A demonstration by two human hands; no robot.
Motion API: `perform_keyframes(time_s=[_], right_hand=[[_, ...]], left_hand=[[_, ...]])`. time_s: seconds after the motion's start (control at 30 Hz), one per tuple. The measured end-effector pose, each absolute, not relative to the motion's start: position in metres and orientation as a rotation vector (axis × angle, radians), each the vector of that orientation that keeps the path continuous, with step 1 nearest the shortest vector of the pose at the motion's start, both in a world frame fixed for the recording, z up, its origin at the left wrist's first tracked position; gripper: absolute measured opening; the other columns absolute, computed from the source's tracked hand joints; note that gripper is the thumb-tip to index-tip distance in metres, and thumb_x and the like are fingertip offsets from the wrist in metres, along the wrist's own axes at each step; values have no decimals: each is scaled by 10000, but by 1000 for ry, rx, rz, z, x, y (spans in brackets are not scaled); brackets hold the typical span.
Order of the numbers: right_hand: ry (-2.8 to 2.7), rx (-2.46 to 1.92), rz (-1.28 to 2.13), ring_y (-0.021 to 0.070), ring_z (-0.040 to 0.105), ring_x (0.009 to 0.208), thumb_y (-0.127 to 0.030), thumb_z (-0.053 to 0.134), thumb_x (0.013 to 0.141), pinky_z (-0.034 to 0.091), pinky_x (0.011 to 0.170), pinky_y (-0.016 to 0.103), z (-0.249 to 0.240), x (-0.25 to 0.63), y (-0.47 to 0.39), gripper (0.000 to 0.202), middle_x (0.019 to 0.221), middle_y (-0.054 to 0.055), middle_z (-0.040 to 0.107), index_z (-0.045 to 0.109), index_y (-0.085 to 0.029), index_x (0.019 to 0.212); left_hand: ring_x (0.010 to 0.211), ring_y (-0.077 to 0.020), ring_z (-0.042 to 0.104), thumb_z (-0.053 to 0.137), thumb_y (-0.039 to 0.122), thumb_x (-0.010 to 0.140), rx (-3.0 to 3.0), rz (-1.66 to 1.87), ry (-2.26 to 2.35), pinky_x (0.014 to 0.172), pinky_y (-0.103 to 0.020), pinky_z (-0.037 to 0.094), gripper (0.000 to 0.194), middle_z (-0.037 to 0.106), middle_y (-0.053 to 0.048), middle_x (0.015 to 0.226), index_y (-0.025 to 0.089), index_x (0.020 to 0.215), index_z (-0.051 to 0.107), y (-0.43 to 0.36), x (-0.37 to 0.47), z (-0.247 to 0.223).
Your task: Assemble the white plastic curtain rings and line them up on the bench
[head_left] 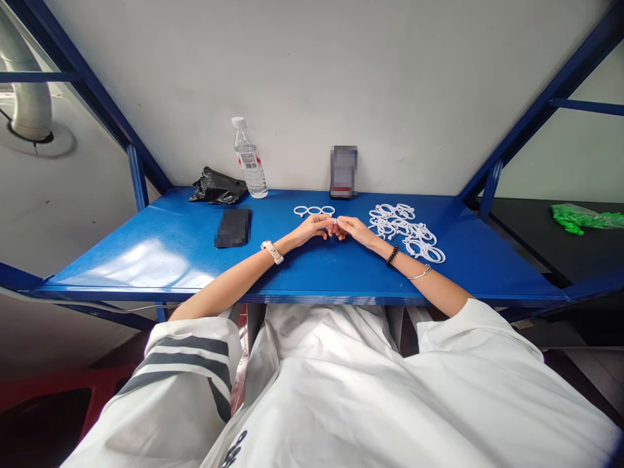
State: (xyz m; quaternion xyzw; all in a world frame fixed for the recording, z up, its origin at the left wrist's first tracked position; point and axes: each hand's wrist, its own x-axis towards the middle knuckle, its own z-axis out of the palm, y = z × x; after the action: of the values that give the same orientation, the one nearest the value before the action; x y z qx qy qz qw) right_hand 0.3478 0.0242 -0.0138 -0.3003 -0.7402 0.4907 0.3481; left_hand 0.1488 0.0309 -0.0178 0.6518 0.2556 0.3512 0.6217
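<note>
My left hand (315, 226) and my right hand (351, 229) meet fingertip to fingertip above the middle of the blue table. Both are closed in a pinch on a small white piece (335, 221), mostly hidden by the fingers; it looks like part of a white ring. Just beyond my left hand, three thin white rings (314, 210) lie in a row, each with a small knob. To the right of my right hand spreads a loose heap of similar white rings (400, 224), some overlapping.
Along the back of the blue table (146, 227) are a crumpled black plastic bag (218, 186), a water bottle (252, 166) and a phone (344, 172) leaning on the wall. A flat black object (233, 227) lies at left. Green items in clear plastic (582, 218) lie on the right-hand surface.
</note>
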Motion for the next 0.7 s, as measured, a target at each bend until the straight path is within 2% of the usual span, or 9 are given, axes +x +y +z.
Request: perform_keyframes(time_s=[0.17, 0.37, 0.47, 0.57, 0.7], right_hand=[[-1852, -790, 1210, 130, 565, 641, -776, 668, 765, 477, 624, 269, -13, 347, 23, 582, 775, 15, 656, 608, -199, 813], [-1793, -805, 1179, 139, 576, 670, -750, 706, 747, 500, 668, 280, -16, 347, 26, 565, 722, -6, 632, 627, -207, 883], [-1752, -815, 1147, 160, 615, 747, -712, 733, 738, 537, 730, 308, -23, 348, 32, 545, 840, 17, 674, 637, -214, 936], [-1700, -809, 1105, 175, 640, 836, -678, 760, 726, 555, 807, 333, -28, 349, 38, 529, 1013, 41, 681, 641, -218, 958], [-1653, -797, 1096, 196, 660, 949, -644, 797, 712, 538, 939, 371, -29, 352, 39, 529, 1106, 45, 670, 634, -229, 995]], left_hand=[[776, -119, 609, 847, 559, 684, 1464, 924, 657, 653, -217, 456, 518, 629, -23, 827, 143, 841, 581, 30, 150, -15], [803, -109, 603, 841, 568, 692, 1523, 991, 675, 653, -226, 485, 566, 625, -50, 1042, 157, 990, 592, 32, 150, -18], [810, -109, 613, 847, 557, 695, 1518, 1006, 701, 642, -224, 493, 591, 606, -48, 1086, 171, 1055, 582, 33, 150, -20], [783, -108, 626, 854, 520, 712, 1489, 1015, 737, 623, -220, 492, 610, 605, -24, 1006, 178, 1124, 561, 33, 151, -22], [721, -94, 621, 858, 439, 743, 1453, 1025, 775, 611, -218, 494, 594, 631, -20, 948, 165, 1177, 559, 35, 152, -24]])
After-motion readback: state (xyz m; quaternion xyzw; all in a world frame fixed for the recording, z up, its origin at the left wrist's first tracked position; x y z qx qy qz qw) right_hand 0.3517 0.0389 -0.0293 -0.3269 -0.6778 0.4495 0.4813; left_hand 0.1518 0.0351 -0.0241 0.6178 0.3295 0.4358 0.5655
